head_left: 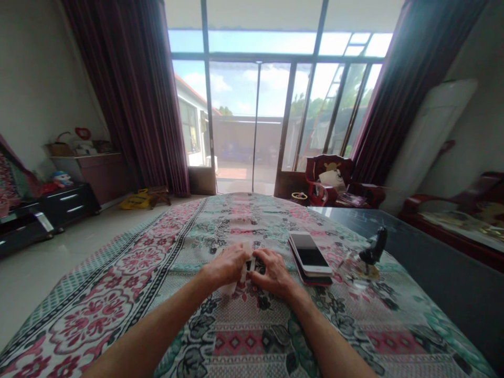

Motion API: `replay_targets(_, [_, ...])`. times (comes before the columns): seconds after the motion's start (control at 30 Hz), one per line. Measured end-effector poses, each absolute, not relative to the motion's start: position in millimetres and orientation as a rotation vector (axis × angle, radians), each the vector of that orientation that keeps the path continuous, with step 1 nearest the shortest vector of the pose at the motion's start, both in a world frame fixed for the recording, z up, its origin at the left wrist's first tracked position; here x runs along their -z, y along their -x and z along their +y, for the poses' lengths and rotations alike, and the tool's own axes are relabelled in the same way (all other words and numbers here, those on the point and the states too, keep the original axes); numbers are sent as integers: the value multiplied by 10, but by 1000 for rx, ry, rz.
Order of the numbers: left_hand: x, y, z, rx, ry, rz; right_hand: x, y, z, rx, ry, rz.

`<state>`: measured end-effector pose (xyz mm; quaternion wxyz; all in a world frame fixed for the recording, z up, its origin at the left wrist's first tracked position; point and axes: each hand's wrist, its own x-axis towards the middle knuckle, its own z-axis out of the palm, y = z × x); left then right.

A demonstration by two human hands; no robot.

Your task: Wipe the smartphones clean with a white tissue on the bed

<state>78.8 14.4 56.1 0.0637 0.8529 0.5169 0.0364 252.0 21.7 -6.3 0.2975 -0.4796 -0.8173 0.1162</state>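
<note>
Reaching forward, both hands angle inward, pinching pale paper-like material.

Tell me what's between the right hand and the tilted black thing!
In the head view, a white phone atop a flat dark thing lies between the right hand and the black thing.

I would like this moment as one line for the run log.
left hand: holds pale sheet | right hand: curled close beside it, contact unclear | white phone: right of both hands
</note>
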Motion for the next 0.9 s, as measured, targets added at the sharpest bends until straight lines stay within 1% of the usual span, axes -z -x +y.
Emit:
replay_targets(0.17, [-547, -655, 268, -195, -2590, 1406, 46, -2514, 217, -303, 1272, -2172])
replay_targets(0.3, [-563, -581, 333, -165, -2633, 1306, 52, -2514, 221, -292, 1271, -2178])
replay_targets(0.4, [-540, -563, 392, -180, -2612, 1412, 70, -2516, 231, -298, 1264, -2173])
replay_targets(0.53, [-498, -545, 460, -232, -2522, 1694, 96, -2516, 247, -303, 1261, -2162])
replay_targets(0.63, [-481, -601, 436, -207, -2492, 1805, 109, -2512, 254, -317, 1277, -2137])
replay_targets(0.77, [-447, -804, 305, -141, -2537, 1714, 122, -2508, 255, -359, 1295, -2106])
replay_targets(0.9, [-430, -940, 212, -170, -2571, 1633, 115, -2507, 245, -353, 1296, -2105])
